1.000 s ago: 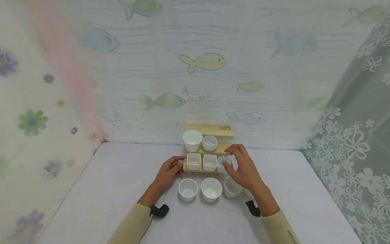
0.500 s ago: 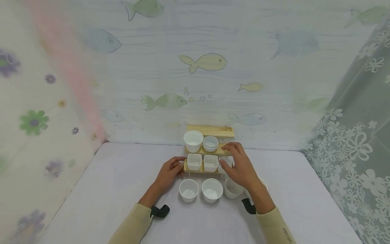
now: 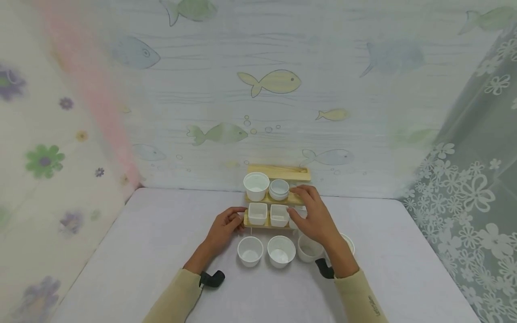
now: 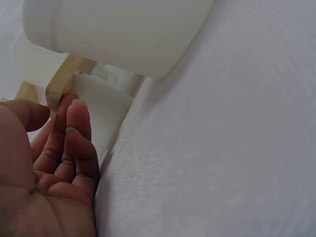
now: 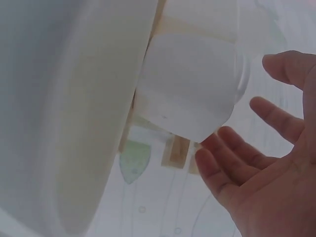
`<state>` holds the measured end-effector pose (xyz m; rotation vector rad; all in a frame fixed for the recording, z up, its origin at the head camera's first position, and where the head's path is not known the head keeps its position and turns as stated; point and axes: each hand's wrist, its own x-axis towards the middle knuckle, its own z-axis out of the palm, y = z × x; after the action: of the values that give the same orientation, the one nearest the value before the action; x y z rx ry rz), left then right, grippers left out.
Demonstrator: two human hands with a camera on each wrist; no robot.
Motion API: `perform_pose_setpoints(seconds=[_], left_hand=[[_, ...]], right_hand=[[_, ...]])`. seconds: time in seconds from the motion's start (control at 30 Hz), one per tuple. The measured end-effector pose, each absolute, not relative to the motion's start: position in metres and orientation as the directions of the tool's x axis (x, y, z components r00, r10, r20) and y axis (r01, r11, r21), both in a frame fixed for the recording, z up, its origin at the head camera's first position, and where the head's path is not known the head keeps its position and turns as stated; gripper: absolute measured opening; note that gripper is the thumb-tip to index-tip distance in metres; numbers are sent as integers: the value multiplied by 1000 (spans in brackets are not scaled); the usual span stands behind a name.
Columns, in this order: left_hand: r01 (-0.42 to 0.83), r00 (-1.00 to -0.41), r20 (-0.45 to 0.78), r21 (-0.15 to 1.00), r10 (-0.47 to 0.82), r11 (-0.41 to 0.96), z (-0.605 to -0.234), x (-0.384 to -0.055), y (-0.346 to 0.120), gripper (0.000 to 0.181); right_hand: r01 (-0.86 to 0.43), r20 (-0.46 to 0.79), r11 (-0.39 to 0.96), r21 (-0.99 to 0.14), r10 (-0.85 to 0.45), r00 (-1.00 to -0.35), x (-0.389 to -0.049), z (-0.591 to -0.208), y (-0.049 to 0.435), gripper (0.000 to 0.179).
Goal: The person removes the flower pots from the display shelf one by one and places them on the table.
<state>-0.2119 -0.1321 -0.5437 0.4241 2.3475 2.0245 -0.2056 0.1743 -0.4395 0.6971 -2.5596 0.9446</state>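
Note:
A three-step wooden stand (image 3: 278, 172) stands near the back of the table. My left hand (image 3: 224, 226) pinches the left end of its lowest board (image 4: 60, 84) between thumb and fingers. On that board sit a square white cup (image 3: 257, 213), another square cup (image 3: 279, 216) and, at the right end, a third square cup (image 5: 190, 81), which my right hand mostly covers in the head view. My right hand (image 3: 317, 220) reaches over that end, fingers spread and thumb apart; in the right wrist view the fingertips lie right at the cup's edge.
On the middle step are a tall round white cup (image 3: 256, 186) and a small round stack (image 3: 278, 189). Several round white cups, such as this one (image 3: 281, 251), line the table before the stand; my right forearm overlaps the rightmost. A fish-patterned curtain (image 3: 278, 83) hangs behind.
My right hand has shifted a little left and farther back over the lowest board's right end. The left hand keeps its place at the board's left end.

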Motion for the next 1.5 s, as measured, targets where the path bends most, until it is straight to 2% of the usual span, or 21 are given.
perform_pose_setpoints(seconds=[0.43,0.63,1.5], left_hand=[[178,-967,151,976,203,124,-544,-211,-131,31],[183,-967,156,975,201,124,-544,-211,-131,30],[177,-968,152,977,199,118,-544,-211,-131,31]], right_hand=[[-549,416,637,-541,-364,-833,-213,-442,166,62],[-551,420,641,-534,-365,-831,-215,-444,165,61],[-527,524,649,-548,-225,-821,-218,-449,161,20]])
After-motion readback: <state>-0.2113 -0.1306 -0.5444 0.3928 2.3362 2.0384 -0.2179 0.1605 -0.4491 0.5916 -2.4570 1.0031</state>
